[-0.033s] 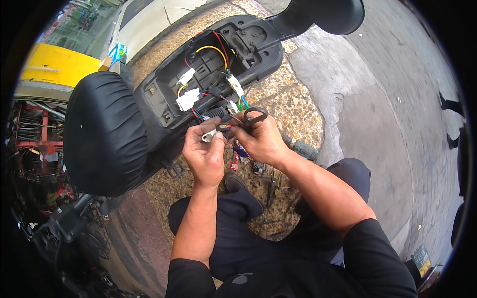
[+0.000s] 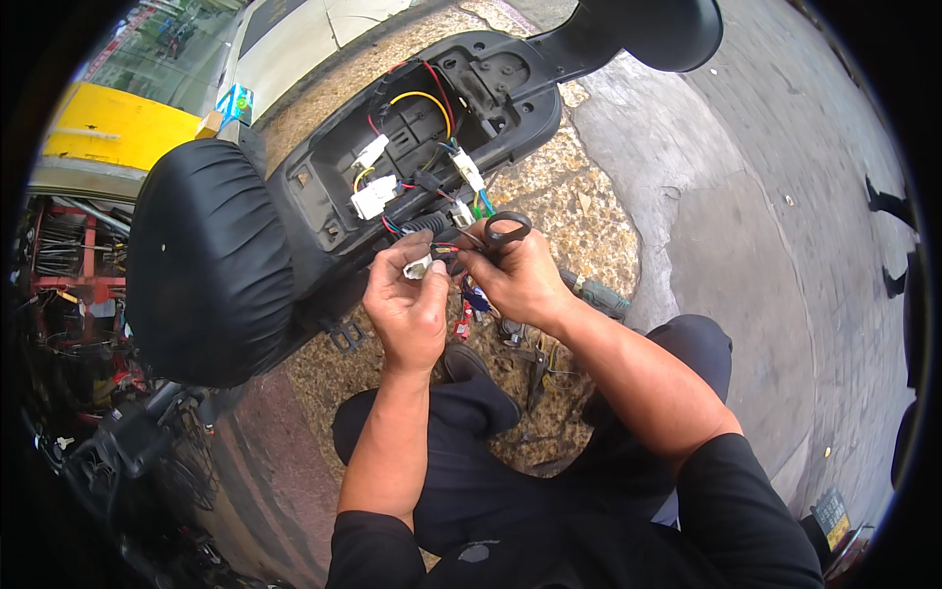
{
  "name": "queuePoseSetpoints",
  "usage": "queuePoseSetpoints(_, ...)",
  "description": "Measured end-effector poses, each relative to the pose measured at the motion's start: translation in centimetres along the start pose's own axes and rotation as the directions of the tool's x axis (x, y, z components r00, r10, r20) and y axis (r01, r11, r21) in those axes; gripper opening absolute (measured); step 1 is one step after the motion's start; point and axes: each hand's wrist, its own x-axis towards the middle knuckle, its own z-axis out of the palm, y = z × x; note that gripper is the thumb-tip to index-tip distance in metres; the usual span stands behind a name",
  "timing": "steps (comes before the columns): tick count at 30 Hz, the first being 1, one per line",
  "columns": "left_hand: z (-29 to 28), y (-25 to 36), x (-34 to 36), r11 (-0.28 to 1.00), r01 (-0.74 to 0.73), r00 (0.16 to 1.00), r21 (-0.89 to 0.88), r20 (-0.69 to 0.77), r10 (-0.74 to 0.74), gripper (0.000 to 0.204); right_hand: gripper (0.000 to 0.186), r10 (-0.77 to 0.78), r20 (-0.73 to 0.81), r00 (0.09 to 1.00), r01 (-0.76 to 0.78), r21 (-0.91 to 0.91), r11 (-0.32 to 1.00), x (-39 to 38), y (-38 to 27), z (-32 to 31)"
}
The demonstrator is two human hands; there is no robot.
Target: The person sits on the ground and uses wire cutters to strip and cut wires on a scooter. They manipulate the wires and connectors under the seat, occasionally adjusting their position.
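Observation:
My left hand (image 2: 404, 304) is closed, with a small white wire connector (image 2: 417, 267) pinched between thumb and fingers. Against it, the fingertips of my right hand (image 2: 525, 275) press on thin red and dark wires (image 2: 446, 249) that run to the connector. A tool with a black ring handle (image 2: 507, 228) and a thin metal shank also lies in my right hand; its working end is hidden. Just beyond my hands, several white connectors (image 2: 375, 197) with coloured wires hang over the open black under-seat tray (image 2: 319, 187) of a scooter or electric bike.
A black padded seat (image 2: 211, 265) stands at the left, and another dark pad (image 2: 662, 34) at the far end. Below my hands, a green-bodied power tool (image 2: 599, 294) and pliers (image 2: 537, 373) lie on the stony ground. A red rack (image 2: 88, 255) holds parts at the far left.
Almost nothing differs. My left hand and the connector have shifted very slightly to the right; the view itself has drifted a little.

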Motion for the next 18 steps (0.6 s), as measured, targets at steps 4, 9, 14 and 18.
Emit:
queuePoseSetpoints(4,-0.1,-0.3,0.0,0.997,-0.057,0.998,0.059,0.023,0.055,0.026,0.004,-0.032,0.017,0.999,0.032,-0.022,0.999,-0.1,-0.6,-0.2)
queuePoseSetpoints(9,0.5,0.0,-0.5,0.999,0.018,1.0,-0.038,0.0,-0.018,0.03,0.004,-0.056,0.033,0.998,0.057,-0.047,0.997,-0.1,-1.3,-0.4)
queuePoseSetpoints(14,0.1,0.7,-0.4,0.999,0.051,0.998,-0.01,-0.021,-0.051,0.03,0.005,-0.001,0.045,0.999,0.004,-0.049,0.999,0.2,-1.2,-0.3)
queuePoseSetpoints(18,-0.6,0.4,0.2,0.99,0.084,0.995,-0.109,-0.053,-0.09,0.028,0.004,-0.057,0.037,0.998,0.064,-0.246,0.967,0.2,-1.1,-0.5)
